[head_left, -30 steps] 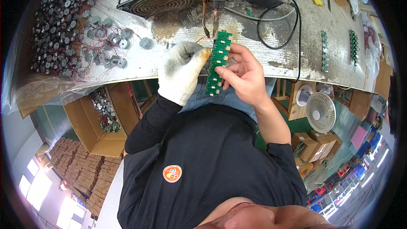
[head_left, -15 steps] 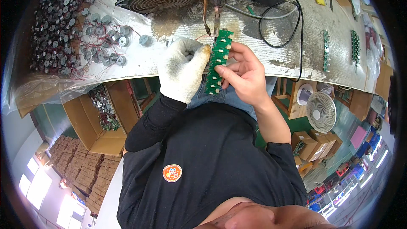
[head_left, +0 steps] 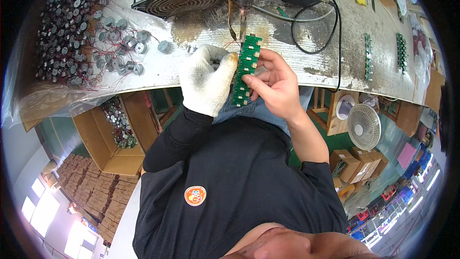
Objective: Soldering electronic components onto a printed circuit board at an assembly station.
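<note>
My left hand (head_left: 206, 84), in a white glove with greyed fingertips, is closed in a pinch at the left edge of a green circuit board strip (head_left: 249, 57). A thin red wire (head_left: 231, 43) shows above the pinch; the glove hides most of what it grips, with a bit of something grey between the fingers. My bare right hand (head_left: 275, 86) holds the strip from the right, thumb on its face and fingers behind. Small pale connectors line the strip, which stands nearly lengthwise, its top just under the soldering iron (head_left: 243, 19) and a thin bent metal tube (head_left: 232, 24).
Loose small round motors (head_left: 115, 64) with red wires lie left, beside a large heap (head_left: 67, 29). A black fan (head_left: 182, 0) stands behind. A black cable (head_left: 339, 43) loops at right, beyond it more green boards (head_left: 368, 57). An open carton (head_left: 108, 139) sits below the table's left edge.
The board strip's top end has dropped very slightly and shifted a little left. Both hands keep their hold, and the gloved hand has moved barely to the right.
</note>
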Motion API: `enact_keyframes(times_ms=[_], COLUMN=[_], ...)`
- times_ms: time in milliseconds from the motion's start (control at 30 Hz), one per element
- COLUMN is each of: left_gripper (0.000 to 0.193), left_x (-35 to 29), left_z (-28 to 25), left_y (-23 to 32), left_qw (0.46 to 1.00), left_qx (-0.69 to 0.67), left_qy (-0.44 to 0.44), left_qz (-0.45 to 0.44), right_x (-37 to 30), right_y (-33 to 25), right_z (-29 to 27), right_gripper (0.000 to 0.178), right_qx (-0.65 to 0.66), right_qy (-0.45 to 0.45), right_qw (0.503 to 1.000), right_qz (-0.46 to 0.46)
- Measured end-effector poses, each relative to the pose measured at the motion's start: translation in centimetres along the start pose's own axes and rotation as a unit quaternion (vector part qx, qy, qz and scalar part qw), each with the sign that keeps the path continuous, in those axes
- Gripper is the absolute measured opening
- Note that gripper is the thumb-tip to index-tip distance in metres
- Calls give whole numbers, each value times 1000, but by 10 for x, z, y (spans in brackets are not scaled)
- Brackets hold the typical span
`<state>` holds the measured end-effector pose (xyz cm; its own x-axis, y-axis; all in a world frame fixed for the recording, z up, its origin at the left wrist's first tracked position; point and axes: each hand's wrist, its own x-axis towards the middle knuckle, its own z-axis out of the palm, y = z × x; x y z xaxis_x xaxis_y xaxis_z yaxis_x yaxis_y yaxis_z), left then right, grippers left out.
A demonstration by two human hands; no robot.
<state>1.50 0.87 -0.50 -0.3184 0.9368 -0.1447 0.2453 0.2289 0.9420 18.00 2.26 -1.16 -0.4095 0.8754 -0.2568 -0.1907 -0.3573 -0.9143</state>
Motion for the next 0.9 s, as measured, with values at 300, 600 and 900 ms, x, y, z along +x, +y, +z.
enact_keyframes(times_ms=[300,600,900], left_gripper=[19,18,11], left_x=[1,0,-3], left_z=[1,-2,1], left_y=[2,10,2], left_qw=[999,1000,1000], left_qx=[-30,18,0], left_qy=[3,3,-6], left_qz=[-28,14,-7], right_x=[1,1,-2], right_y=[-1,-5,1], right_z=[2,4,3], right_gripper=[49,49,48], right_qx=[7,-2,1], right_qy=[7,5,12], right_qw=[1000,1000,1000], right_qz=[5,-1,8])
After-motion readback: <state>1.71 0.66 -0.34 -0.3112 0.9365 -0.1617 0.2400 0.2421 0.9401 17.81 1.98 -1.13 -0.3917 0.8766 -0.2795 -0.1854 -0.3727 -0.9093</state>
